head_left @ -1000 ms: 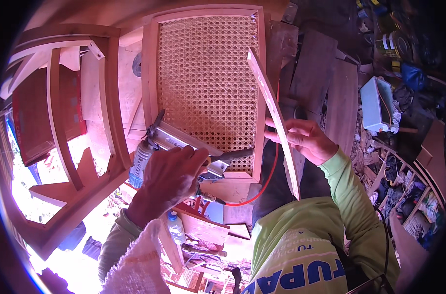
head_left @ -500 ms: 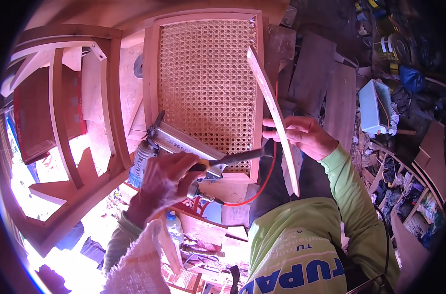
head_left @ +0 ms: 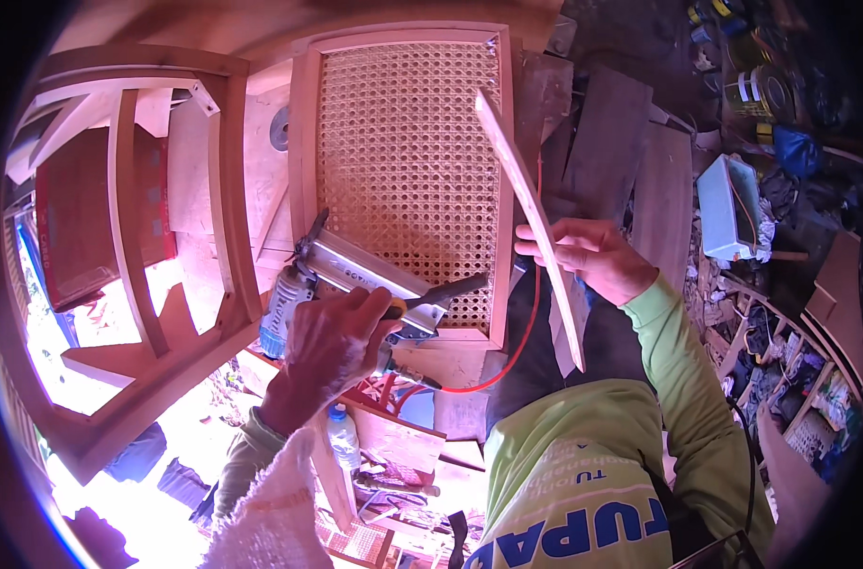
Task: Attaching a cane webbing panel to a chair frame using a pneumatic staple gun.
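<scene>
By a cane panel [head_left: 403, 133], left hand [head_left: 336, 341] gripping yellow-handled, dark-bladed tool [head_left: 450, 291], right hand [head_left: 599, 258] holding slim, pale wooden strip [head_left: 523, 185]

Looks like a cluttered woodworking workshop. Judged so from a wooden frame [head_left: 408, 171] filled with woven cane, a bare timber framework [head_left: 237, 209] at the left, and a narrow strip of wood [head_left: 535, 223] near the centre. Made plainer by a silver-bodied tool [head_left: 374, 270], a red hose [head_left: 531, 322] and a flat-bladed hand tool [head_left: 455, 291]. Also includes loose boards [head_left: 663, 180], tins [head_left: 758, 92] in the dim upper right, a pale blue box [head_left: 723, 209] and heaped odds and ends [head_left: 777, 346]. Shows bright light at the lower left.
</scene>
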Demonstrator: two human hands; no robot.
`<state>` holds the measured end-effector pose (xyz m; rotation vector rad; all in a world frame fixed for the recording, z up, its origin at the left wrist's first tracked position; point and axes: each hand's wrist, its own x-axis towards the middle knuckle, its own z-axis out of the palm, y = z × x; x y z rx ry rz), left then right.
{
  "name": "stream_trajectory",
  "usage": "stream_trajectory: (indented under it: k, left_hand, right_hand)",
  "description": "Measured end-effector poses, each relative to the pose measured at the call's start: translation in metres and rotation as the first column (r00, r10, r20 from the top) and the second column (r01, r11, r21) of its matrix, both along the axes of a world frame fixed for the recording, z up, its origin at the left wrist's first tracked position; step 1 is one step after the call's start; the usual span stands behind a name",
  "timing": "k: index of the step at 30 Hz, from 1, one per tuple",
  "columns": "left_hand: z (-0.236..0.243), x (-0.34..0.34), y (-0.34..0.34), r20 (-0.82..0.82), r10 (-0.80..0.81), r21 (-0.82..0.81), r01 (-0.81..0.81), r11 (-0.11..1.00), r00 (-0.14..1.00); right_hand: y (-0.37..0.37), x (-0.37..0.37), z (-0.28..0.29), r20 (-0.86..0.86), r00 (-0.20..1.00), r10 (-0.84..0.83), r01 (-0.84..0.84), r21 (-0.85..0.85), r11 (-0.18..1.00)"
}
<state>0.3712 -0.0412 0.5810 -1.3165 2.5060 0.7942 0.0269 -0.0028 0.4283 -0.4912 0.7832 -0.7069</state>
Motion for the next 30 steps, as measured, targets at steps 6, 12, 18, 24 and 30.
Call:
stream_trajectory:
  k: [6, 12, 18, 24, 30]
  left_hand:
    - [-0.009, 0.002, 0.004, -0.004, 0.023, 0.005, -0.023, 1.0, 1.0]
    - [-0.007, -0.002, 0.011, -0.009, 0.081, 0.032, -0.081, 0.996, 0.997]
    - [0.012, -0.012, 0.019, 0.034, 0.118, -0.048, -0.116, 0.992, 0.992]
    - [0.018, -0.009, 0.005, 0.038, 0.164, -0.048, -0.162, 0.986, 0.986]
    - [-0.001, 0.001, -0.007, -0.03, 0.055, 0.0, -0.055, 0.998, 0.998]
  right_hand:
    - [0.003, 0.004, -0.001, 0.038, 0.999, -0.008, 0.007, 0.024, 1.0]
    - [0.005, 0.005, -0.002, 0.031, 0.999, -0.011, 0.011, 0.023, 1.0]
    - [0.003, 0.006, 0.002, 0.066, 0.997, -0.048, 0.045, 0.056, 0.997]
    - [-0.005, 0.005, 0.008, 0.082, 0.996, -0.032, 0.028, 0.047, 0.999]
    - [-0.01, 0.001, 0.006, 0.068, 0.997, -0.025, 0.022, 0.036, 0.999]
